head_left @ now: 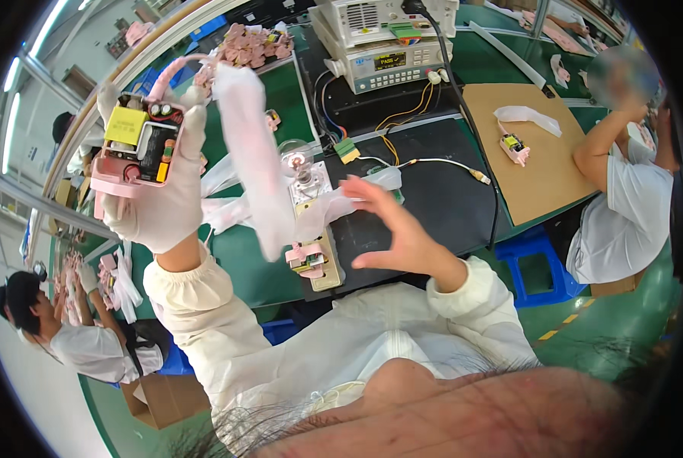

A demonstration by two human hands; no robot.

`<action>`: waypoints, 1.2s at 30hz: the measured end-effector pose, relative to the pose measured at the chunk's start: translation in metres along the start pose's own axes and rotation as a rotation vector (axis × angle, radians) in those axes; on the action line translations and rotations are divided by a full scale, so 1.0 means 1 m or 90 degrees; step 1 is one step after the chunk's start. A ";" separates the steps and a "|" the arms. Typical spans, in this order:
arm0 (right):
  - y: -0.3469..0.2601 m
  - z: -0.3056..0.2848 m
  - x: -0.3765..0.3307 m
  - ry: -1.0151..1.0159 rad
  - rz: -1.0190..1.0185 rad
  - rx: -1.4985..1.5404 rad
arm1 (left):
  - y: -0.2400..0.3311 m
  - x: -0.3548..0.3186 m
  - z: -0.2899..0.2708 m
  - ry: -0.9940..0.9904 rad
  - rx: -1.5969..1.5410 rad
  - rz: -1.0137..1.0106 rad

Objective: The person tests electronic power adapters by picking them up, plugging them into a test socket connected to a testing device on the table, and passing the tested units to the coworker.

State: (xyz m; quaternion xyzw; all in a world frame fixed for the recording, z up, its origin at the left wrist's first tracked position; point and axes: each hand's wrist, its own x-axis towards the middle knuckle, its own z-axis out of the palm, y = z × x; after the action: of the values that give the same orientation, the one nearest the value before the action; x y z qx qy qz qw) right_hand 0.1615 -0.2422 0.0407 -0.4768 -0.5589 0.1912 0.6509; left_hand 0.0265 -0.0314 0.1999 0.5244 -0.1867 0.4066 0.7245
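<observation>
**Holding an open pink power module above the test table**

Raised in the gloved left hand (pixel 158 195) is a pink open-cased circuit module (pixel 135 145), shown with its board facing the camera; a yellow block component and small dark capacitors are seen on the board. The gloved fingers (pixel 192 141) are clamped on the module's edges, and a pink cable is seen curving from its top. A translucent white plastic bag (pixel 253 160) is held in the same hand, hanging down and to the right of the module. The bare right hand (pixel 402 233) is held above the table with its fingers spread apart and gripping nothing; it is positioned just beside the lower end of the bag.

Below the hands, a dark mat (pixel 433 191) is laid on the green table (pixel 250 267). A clear light bulb (pixel 297 158) is mounted upright on a beige fixture (pixel 322 263), on which a second pink module (pixel 305 258) is resting. A bench instrument with a lit display (pixel 391 57) is placed at the far edge, with wires led from it onto the mat. A brown cardboard sheet (pixel 536 164) carrying another small module is seen to the right, beside a seated person in a white shirt (pixel 624 206). Another seated person (pixel 66 336) is seen at the lower left.
</observation>
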 end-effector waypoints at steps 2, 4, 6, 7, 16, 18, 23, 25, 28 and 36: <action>0.000 0.025 0.005 -0.064 0.042 0.083 | 0.007 -0.008 0.014 -0.038 -0.103 -0.002; -0.004 0.040 0.002 -0.122 0.136 0.270 | 0.008 -0.016 0.027 -0.049 -0.143 0.002; -0.008 0.042 0.002 -0.170 0.234 0.454 | -0.001 -0.024 0.032 -0.049 -0.219 -0.028; -0.013 0.037 0.002 -0.122 0.249 0.464 | -0.006 -0.028 0.043 -0.020 -0.048 -0.001; -0.025 0.019 -0.003 -0.055 0.271 0.564 | -0.064 -0.075 0.015 -0.165 0.101 -0.236; -0.022 0.026 -0.002 -0.011 0.253 0.566 | -0.072 -0.079 0.010 -0.285 0.335 -0.133; -0.001 0.020 0.016 0.069 0.291 0.527 | -0.056 -0.069 -0.015 -0.328 0.477 -0.288; 0.004 0.013 0.024 0.049 0.277 0.424 | -0.041 -0.069 -0.024 -0.213 0.329 -0.489; 0.010 0.021 0.042 0.066 0.219 0.300 | -0.029 -0.067 -0.017 -0.145 0.331 -0.582; 0.032 0.027 0.064 0.017 0.133 0.096 | -0.059 -0.093 -0.078 0.173 0.125 -0.587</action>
State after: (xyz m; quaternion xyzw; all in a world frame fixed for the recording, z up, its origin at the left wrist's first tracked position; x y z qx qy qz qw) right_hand 0.1655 -0.1665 0.0471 -0.4846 -0.4817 0.2932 0.6687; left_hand 0.0049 -0.0039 0.0699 0.5603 0.2004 0.1240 0.7941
